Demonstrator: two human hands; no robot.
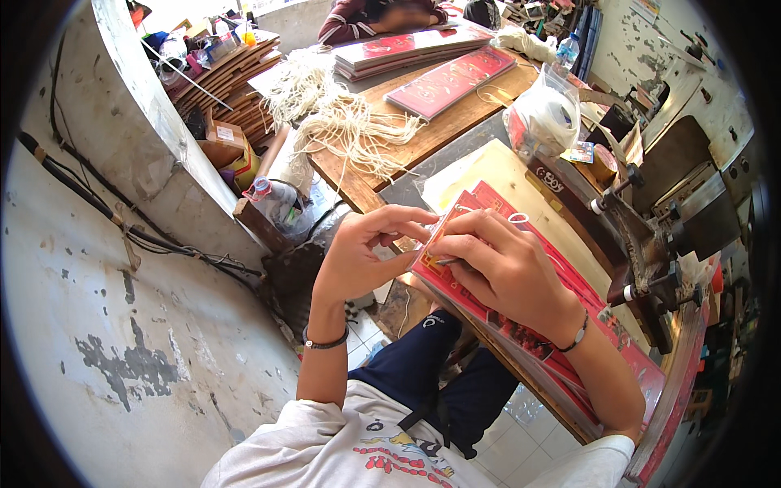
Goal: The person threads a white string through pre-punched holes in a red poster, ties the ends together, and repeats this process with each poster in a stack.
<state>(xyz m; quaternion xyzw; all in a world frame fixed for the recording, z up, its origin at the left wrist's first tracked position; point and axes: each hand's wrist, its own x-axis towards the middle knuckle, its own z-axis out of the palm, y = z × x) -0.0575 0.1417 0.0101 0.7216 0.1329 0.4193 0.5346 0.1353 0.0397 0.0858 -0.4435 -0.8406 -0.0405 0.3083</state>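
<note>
On the table edge in front of me lie long, narrow red printed pads point(521, 323), overlapping at a slant. My left hand point(358, 248) is at the top end of the nearest pad, its thumb and fingers closed about the corner. Over the same end, my right hand point(508, 268) bends its fingers into a pinch; a small dark tip shows beneath them, but what it belongs to is hidden. A white cord loop point(518, 218) sticks up just behind the right knuckles.
A heap of pale cords point(350, 122) spills over the wooden table point(455, 110). Farther back lie a red panel point(451, 81) and a stack of panels point(411, 50), with another person behind. A metal clamp-like machine point(643, 244) stands right, near a white plastic bag point(543, 114).
</note>
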